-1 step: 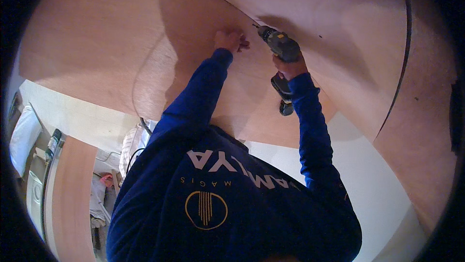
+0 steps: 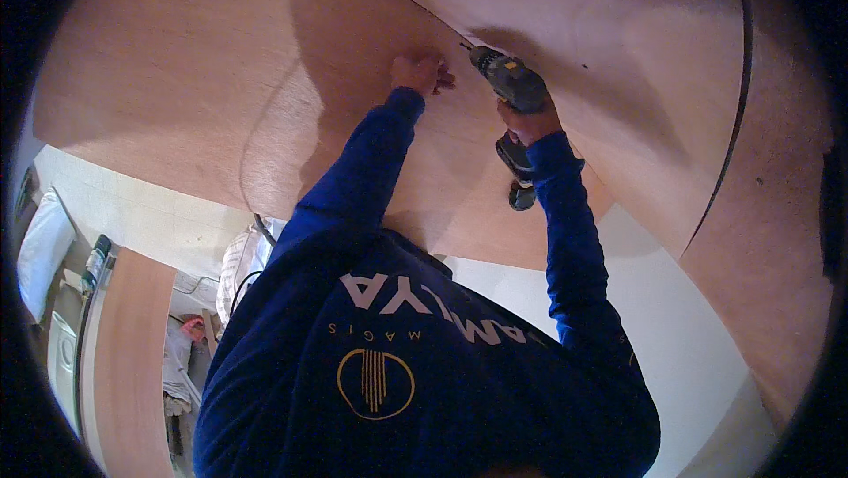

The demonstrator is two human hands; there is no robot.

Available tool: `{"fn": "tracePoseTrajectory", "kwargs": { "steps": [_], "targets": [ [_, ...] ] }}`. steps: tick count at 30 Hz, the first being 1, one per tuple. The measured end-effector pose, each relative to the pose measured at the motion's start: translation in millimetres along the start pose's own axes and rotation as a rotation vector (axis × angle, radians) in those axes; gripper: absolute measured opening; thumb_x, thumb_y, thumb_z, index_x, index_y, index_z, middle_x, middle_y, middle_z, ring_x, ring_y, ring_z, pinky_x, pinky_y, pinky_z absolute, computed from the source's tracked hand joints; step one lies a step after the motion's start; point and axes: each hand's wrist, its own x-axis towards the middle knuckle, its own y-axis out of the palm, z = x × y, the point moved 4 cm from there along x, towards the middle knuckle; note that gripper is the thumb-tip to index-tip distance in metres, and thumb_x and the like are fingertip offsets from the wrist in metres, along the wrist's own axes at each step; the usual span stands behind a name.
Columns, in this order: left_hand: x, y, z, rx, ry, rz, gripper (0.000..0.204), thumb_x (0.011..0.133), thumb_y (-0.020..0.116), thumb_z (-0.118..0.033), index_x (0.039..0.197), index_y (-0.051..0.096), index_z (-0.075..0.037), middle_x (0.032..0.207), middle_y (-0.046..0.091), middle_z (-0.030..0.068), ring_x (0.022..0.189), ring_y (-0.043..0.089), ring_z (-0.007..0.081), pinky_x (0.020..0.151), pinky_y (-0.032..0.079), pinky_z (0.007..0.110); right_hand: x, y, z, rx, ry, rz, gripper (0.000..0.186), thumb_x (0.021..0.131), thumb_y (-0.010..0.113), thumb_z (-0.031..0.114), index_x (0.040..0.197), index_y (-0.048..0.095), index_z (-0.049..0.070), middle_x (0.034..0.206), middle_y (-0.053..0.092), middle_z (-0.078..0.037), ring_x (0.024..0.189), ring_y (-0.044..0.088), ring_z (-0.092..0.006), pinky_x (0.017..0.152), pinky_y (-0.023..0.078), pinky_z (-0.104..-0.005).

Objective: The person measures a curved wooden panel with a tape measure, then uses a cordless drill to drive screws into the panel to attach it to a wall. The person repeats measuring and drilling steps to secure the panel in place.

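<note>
My right hand (image 2: 532, 122) is wrapped round the grip of a dark cordless drill (image 2: 517, 85) with a yellowish detail. The drill's thin bit (image 2: 465, 47) points up and left at the dark seam (image 2: 433, 16) between two wood panels; whether it touches the wood I cannot tell. To the left of the drill, my left hand (image 2: 417, 74) is against or close to the reddish-brown wood panel (image 2: 185, 63). Its fingers are bent and drawn together toward the drill. Whatever may be in them is too small and dark to make out.
A second wood panel (image 2: 636, 1) curves across the upper right, with another dark seam (image 2: 740, 107) beyond it. At lower left are a white bag (image 2: 46, 253), a green-labelled tube (image 2: 95, 259), a loose wood board (image 2: 132, 337) and a bundled pale sack (image 2: 243, 257).
</note>
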Motion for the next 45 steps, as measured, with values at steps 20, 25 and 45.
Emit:
{"fn": "tracePoseTrajectory", "kwargs": {
  "steps": [20, 25, 45],
  "targets": [
    [-1.6, 16.3, -10.6, 0.004, 0.004, -0.005, 0.024, 0.093, 0.061, -0.019, 0.089, 0.068, 0.004, 0.076, 0.073, 0.0134, 0.066, 0.074, 0.0268, 0.049, 0.054, 0.036, 9.0, -10.1, 1.3, -0.135, -0.014, -0.007, 0.041, 0.072, 0.076, 0.015, 0.111, 0.070, 0.008, 0.100, 0.075, -0.012, 0.090, 0.073, -0.0262, 0.086, 0.057, -0.0363],
    [-0.6, 17.7, -8.5, 0.011, -0.003, -0.042, 0.025, 0.094, 0.062, -0.020, 0.087, 0.068, 0.003, 0.076, 0.073, 0.0128, 0.066, 0.074, 0.0253, 0.050, 0.054, 0.035, 11.5, -11.4, -1.9, -0.162, -0.020, -0.007, 0.040, 0.071, 0.076, 0.016, 0.109, 0.070, 0.008, 0.100, 0.075, -0.013, 0.090, 0.072, -0.0277, 0.086, 0.057, -0.0362],
    [-5.5, 18.7, -9.6, -0.022, 0.046, 0.025, 0.025, 0.097, 0.057, -0.020, 0.097, 0.067, 0.003, 0.083, 0.074, 0.0163, 0.067, 0.074, 0.0260, 0.050, 0.052, 0.034, 22.5, -12.6, 2.5, -0.411, -0.172, -0.011, 0.044, 0.067, 0.082, 0.022, 0.105, 0.065, 0.008, 0.094, 0.073, -0.015, 0.089, 0.072, -0.0340, 0.081, 0.058, -0.0425]
  ]
}}
